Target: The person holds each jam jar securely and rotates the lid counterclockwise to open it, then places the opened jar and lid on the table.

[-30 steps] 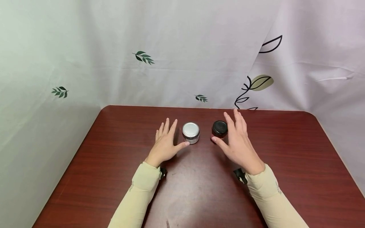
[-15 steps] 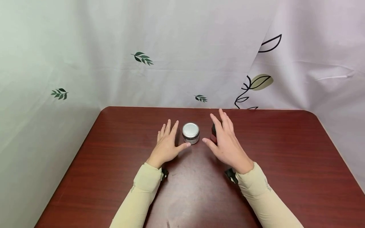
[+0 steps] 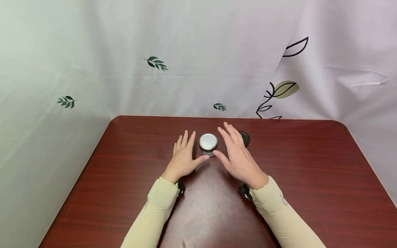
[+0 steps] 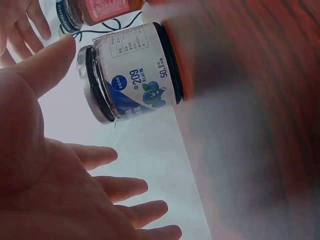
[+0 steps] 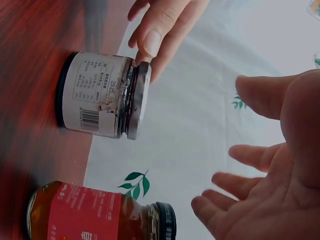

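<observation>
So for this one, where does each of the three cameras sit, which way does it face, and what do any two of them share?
Head: worn high, facing forward and down at the table; shows both sleeves, left hand and right hand flanking the silver-lidded jar.
Left wrist: below the left palm, facing along the fingers to the same jar's blue label.
Right wrist: below the right palm, facing the jar's back label and the red-labelled jar.
Shared: both wrist views show both jars, rolled sideways.
</observation>
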The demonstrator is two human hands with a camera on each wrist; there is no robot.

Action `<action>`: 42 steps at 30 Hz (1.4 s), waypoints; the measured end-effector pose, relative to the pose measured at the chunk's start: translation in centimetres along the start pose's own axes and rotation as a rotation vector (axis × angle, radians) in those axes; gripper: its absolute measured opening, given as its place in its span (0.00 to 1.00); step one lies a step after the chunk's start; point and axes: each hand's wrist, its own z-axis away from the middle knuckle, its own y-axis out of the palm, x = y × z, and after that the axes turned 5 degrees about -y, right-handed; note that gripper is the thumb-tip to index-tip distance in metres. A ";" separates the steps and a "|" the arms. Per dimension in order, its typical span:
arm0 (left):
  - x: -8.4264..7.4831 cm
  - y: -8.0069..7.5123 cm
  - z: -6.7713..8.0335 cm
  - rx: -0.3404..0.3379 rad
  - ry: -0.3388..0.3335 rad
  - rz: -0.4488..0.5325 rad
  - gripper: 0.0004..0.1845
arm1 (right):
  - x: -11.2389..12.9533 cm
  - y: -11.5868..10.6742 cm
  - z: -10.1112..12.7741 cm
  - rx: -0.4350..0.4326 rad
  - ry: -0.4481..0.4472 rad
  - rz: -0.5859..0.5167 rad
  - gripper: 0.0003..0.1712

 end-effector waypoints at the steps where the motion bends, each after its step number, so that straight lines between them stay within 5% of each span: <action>1: 0.0 0.0 0.0 0.001 0.000 0.001 0.55 | 0.0 0.1 -0.1 -0.001 -0.010 -0.005 0.41; 18: -0.3 0.4 -0.1 0.024 -0.015 0.009 0.53 | 0.2 1.5 -0.8 0.059 -0.009 -0.039 0.36; 42: -0.4 0.3 -0.8 0.046 0.003 0.017 0.42 | -0.7 3.4 -1.7 0.138 0.139 -0.071 0.34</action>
